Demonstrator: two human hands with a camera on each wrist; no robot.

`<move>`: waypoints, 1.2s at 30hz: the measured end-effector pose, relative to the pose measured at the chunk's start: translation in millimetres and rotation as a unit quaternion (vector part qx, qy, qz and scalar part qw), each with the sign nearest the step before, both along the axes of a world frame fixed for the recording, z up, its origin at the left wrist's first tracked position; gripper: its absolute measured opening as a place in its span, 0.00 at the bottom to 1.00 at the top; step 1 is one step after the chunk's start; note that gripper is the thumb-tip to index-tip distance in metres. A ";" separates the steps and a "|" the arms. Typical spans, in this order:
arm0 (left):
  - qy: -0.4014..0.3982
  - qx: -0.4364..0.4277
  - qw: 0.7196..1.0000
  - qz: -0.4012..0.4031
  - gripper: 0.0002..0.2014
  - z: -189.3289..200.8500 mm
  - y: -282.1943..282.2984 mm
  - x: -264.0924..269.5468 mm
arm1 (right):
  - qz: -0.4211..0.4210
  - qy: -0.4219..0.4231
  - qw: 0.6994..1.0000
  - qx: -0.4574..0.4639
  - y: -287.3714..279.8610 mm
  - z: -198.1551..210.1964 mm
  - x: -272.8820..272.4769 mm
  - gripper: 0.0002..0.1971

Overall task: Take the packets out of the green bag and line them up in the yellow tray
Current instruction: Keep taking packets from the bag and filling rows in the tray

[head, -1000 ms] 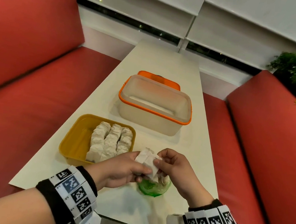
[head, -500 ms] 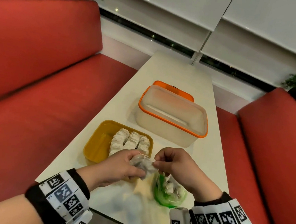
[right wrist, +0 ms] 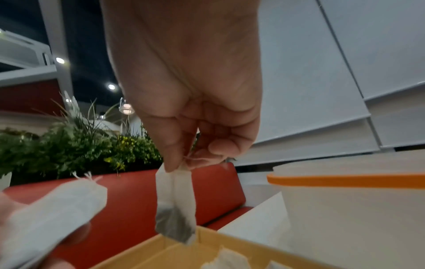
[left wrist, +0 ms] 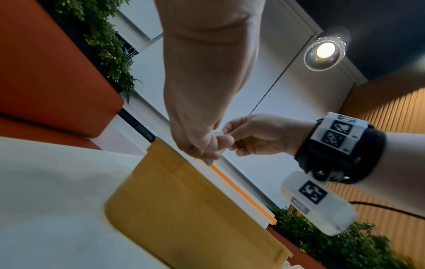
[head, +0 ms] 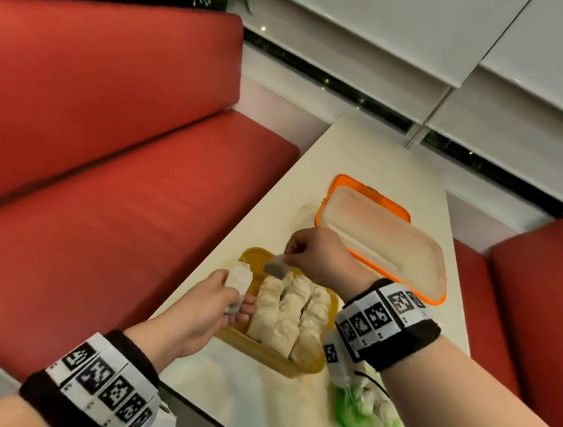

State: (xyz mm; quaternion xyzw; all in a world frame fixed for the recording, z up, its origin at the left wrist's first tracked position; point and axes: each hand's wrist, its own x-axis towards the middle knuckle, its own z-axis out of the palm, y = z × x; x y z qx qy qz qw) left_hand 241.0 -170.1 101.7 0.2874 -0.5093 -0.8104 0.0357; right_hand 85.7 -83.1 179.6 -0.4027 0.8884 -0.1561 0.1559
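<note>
Two hands each hold one packet over the yellow tray (head: 305,365). The right hand (head: 320,258) pinches a hanging packet (right wrist: 176,207) by its top, above the tray's far end. The left hand (head: 211,304) grips another packet (head: 237,283) at the tray's left edge. Three rows of packets (head: 289,312) lie inside. The green bag (head: 365,416) rests on the surface (head: 364,156), near the tray.

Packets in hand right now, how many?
2. One packet is pinched in the left hand at the yellow tray's left edge; one hangs from the right hand's fingers over its far end.
</note>
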 end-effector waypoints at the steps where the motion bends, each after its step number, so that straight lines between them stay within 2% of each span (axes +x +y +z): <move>1: 0.000 0.002 1.000 -0.003 0.19 -1.3 -0.3 0.4 | 0.003 0.008 1.000 0.008 -7.7 -5.7 -1.7 0.04; 6: 0.005 0.030 1.000 -0.003 0.20 -7.3 -1.9 1.7 | 0.009 0.041 0.998 0.044 -35.6 -35.6 -8.7 0.06; 14: 0.013 0.049 0.999 -0.010 0.19 -10.4 -4.9 3.5 | 0.002 0.058 0.994 0.096 -52.6 -53.6 -10.7 0.07; 24: 0.015 0.056 0.998 -0.016 0.19 -11.9 -5.2 3.4 | 0.006 0.084 0.988 0.131 -55.3 -63.4 -8.0 0.08; 30: 0.010 0.056 0.998 -0.017 0.18 -10.4 -4.9 3.8 | 0.045 0.145 0.974 0.165 -53.5 -52.9 -2.6 0.11; 33: 0.008 0.065 0.998 -0.015 0.18 -9.6 -5.7 3.2 | 0.015 0.089 0.992 0.090 -50.9 -41.4 -2.0 0.13; 36: 0.010 0.083 0.996 -0.013 0.17 -8.3 -6.5 2.7 | 0.037 -0.074 0.997 0.000 -40.9 -22.9 2.1 0.12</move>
